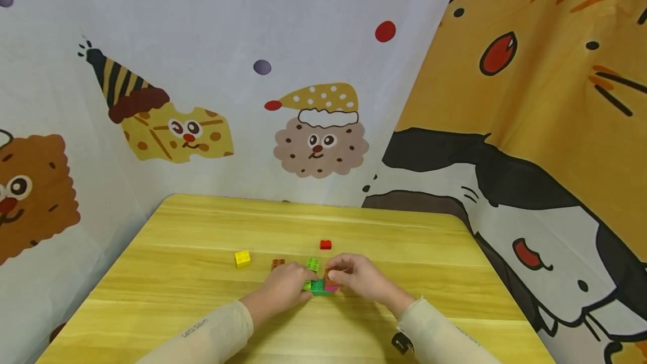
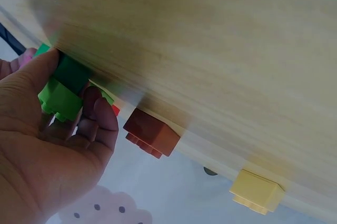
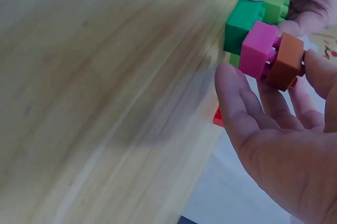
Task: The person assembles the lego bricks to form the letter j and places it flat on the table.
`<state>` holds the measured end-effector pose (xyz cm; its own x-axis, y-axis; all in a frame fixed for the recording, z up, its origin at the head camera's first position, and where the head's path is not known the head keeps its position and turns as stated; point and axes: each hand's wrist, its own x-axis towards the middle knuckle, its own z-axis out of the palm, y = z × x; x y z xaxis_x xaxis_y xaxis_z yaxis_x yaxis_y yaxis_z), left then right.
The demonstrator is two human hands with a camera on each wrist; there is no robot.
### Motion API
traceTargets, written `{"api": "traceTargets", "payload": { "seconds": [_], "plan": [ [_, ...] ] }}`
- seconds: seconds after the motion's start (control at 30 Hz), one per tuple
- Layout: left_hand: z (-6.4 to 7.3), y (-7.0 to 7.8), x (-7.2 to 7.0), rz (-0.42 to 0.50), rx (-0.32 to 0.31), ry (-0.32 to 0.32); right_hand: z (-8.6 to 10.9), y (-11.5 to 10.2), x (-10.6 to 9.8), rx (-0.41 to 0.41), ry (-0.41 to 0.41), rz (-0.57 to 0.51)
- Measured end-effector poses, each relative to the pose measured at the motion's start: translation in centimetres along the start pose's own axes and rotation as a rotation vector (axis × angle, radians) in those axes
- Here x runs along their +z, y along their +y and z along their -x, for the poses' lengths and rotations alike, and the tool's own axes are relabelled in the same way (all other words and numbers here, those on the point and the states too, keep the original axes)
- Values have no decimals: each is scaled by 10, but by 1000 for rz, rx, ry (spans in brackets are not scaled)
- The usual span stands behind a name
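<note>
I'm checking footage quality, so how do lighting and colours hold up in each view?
Head: table brightly lit, yellow block vivid; left wrist: hazy, that block washed out to cream; right wrist: dimmer, a broad soft shadow on the table.

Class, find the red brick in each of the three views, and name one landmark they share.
Head: red brick, just beyond the right hand.
Left wrist: red brick, a sliver just left of the brown brick.
Right wrist: red brick, partly hidden behind the right hand.
Shared landmark: the dark green brick.
</note>
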<state>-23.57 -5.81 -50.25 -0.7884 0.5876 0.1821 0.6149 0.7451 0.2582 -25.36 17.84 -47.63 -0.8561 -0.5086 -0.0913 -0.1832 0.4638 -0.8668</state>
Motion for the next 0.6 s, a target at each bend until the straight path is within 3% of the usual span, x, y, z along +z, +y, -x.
{"api": "traceTargets", "payload": {
  "seconds": [0.13, 0.27, 0.6],
  "plan": [
    [0, 0, 0, 9, 2, 1, 0, 1, -3, 83, -31, -182],
    [0, 0, -1, 10, 1, 2, -1, 1, -5, 126, -47, -286],
    [0, 0, 0, 9, 9, 2, -8, 3, -1, 144, -26, -307]
  ]
}}
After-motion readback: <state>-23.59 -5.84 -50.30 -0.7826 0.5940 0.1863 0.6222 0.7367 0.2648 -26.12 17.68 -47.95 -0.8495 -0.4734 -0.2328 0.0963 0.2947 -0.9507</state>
